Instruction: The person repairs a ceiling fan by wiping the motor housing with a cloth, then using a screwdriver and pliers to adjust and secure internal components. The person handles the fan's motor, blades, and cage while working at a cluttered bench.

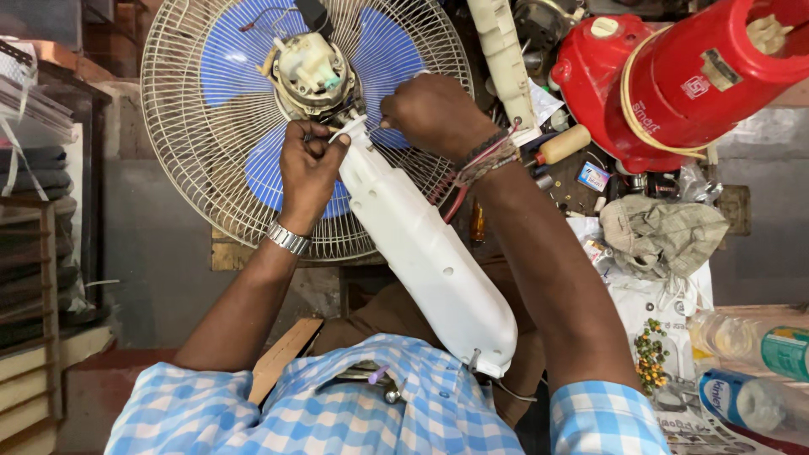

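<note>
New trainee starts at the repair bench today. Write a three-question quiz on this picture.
1. True or false: the round white wire fan guard has red blades behind it.
2. Which hand wears the silver metal wristwatch? A) left hand B) right hand
3. Fill in: the long white plastic fan neck housing runs from the exposed cream motor down toward the person's blue checked ____.

Key: 1 false, the blades are blue; 2 A; 3 shirt.

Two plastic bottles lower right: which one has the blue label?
The lower bottle, nearest the frame's bottom edge, has the blue label; the bottle above it has a green one.
</note>
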A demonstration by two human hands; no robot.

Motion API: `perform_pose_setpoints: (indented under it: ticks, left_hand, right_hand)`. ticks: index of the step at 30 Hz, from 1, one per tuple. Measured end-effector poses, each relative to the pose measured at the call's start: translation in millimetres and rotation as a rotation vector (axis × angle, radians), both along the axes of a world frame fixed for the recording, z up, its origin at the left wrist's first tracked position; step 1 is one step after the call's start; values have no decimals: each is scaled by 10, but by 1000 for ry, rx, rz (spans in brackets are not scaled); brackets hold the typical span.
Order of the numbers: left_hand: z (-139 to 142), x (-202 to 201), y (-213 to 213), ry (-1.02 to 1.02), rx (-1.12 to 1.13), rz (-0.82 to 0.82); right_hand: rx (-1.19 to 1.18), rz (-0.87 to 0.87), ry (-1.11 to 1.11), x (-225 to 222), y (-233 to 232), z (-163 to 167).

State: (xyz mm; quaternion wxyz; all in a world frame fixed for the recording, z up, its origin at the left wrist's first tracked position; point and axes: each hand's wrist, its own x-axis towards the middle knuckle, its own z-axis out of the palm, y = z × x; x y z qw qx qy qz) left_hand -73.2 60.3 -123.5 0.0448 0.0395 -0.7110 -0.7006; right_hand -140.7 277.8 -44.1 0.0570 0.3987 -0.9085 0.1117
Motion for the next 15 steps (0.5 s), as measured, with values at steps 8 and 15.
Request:
perform_pose_setpoints:
  ticks: [8, 15]
  left_hand:
    - [36, 11, 9, -41, -11, -4]
    - [8, -5, -8, -26, 10, -17]
  right_hand:
    - [-156, 7, -153, 58, 36, 51]
    - [61, 39, 49, -26, -124, 37]
